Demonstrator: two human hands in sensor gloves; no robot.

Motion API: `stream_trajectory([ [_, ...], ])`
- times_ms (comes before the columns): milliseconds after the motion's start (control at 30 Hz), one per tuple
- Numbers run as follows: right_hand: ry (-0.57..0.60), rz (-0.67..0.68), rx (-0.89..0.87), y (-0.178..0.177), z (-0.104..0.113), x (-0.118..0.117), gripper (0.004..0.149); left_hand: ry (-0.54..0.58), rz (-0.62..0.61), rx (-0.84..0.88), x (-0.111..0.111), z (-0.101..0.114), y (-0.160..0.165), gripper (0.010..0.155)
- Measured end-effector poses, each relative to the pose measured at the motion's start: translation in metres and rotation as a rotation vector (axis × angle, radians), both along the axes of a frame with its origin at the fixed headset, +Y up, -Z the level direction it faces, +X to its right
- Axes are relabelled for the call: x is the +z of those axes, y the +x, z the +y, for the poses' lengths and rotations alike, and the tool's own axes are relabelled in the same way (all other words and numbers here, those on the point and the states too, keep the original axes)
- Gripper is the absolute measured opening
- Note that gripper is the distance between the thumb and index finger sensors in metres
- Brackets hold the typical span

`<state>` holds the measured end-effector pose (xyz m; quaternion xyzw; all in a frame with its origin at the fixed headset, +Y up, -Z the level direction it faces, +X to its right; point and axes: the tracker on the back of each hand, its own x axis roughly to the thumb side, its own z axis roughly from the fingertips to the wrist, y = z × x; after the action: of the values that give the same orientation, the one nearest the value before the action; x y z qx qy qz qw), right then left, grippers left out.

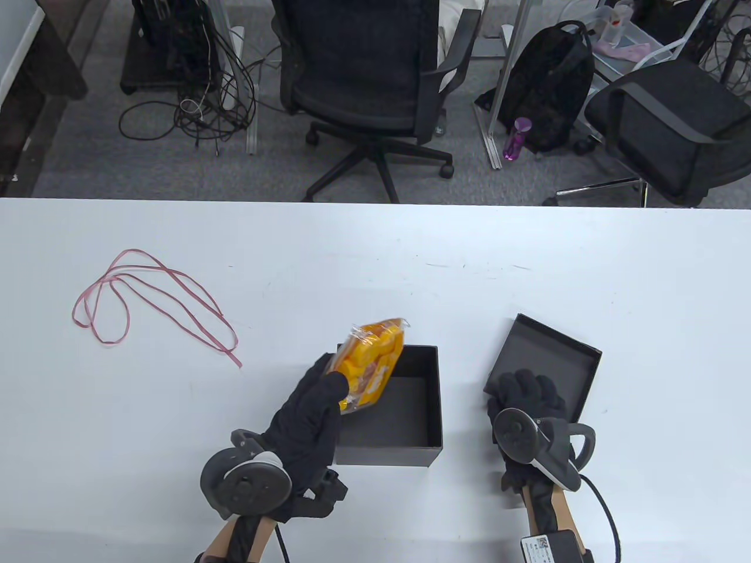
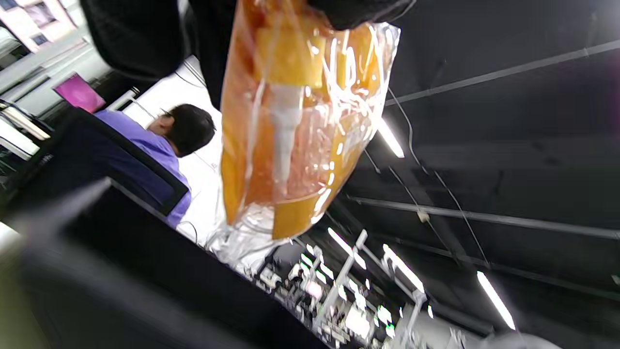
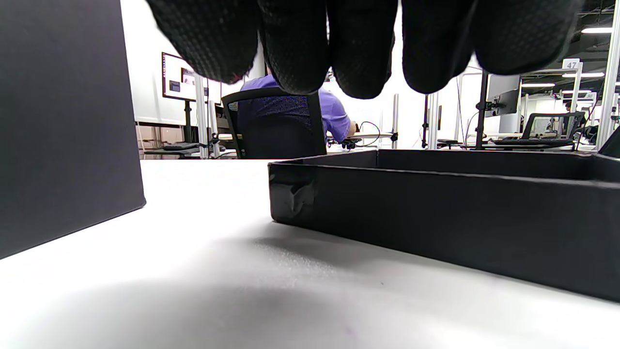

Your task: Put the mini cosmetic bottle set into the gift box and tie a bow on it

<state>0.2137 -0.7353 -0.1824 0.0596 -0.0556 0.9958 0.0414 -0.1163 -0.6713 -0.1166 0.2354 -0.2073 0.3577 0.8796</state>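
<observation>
The mini cosmetic bottle set (image 1: 371, 366) is an orange pack in clear plastic. My left hand (image 1: 328, 381) grips its lower end and holds it tilted over the left rim of the open black gift box (image 1: 387, 456). In the left wrist view the pack (image 2: 300, 126) hangs from my gloved fingers (image 2: 358, 9). The box lid (image 1: 548, 363) lies upside down to the right of the box. My right hand (image 1: 525, 390) is at the lid's near left corner, holding nothing. Its fingertips (image 3: 358, 48) hover above the lid (image 3: 436, 208), with the box wall (image 3: 63, 121) at left. A pink ribbon (image 1: 152, 299) lies loose far left.
The white table (image 1: 375, 264) ends at its far edge, with two office chairs (image 1: 375, 76) and a backpack (image 1: 551, 82) on the floor beyond it. A person in a purple shirt (image 3: 329, 109) sits at another desk in the background.
</observation>
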Motion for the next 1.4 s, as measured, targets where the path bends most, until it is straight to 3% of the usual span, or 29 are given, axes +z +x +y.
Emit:
stream_trajectory([
  [500, -0.011, 0.005, -0.008, 0.0, -0.001, 0.0, 0.054, -0.131, -0.01, -0.246, -0.009, -0.035, 0.032, 0.052],
  [833, -0.027, 0.01, -0.009, 0.0, -0.003, 0.0, 0.054, -0.236, -0.02, -0.319, -0.014, -0.035, 0.036, 0.05],
  [933, -0.037, 0.007, -0.008, 0.0, -0.004, 0.0, 0.054, -0.26, -0.006, -0.313, -0.015, -0.034, 0.036, 0.06],
  [1200, -0.044, 0.006, -0.003, 0.0, -0.004, -0.001, 0.055, -0.261, -0.006, -0.304, -0.013, -0.034, 0.035, 0.064],
  [1400, -0.033, -0.014, -0.031, 0.008, 0.001, -0.001, 0.056, -0.155, 0.052, -0.291, -0.012, -0.022, 0.019, 0.06],
])
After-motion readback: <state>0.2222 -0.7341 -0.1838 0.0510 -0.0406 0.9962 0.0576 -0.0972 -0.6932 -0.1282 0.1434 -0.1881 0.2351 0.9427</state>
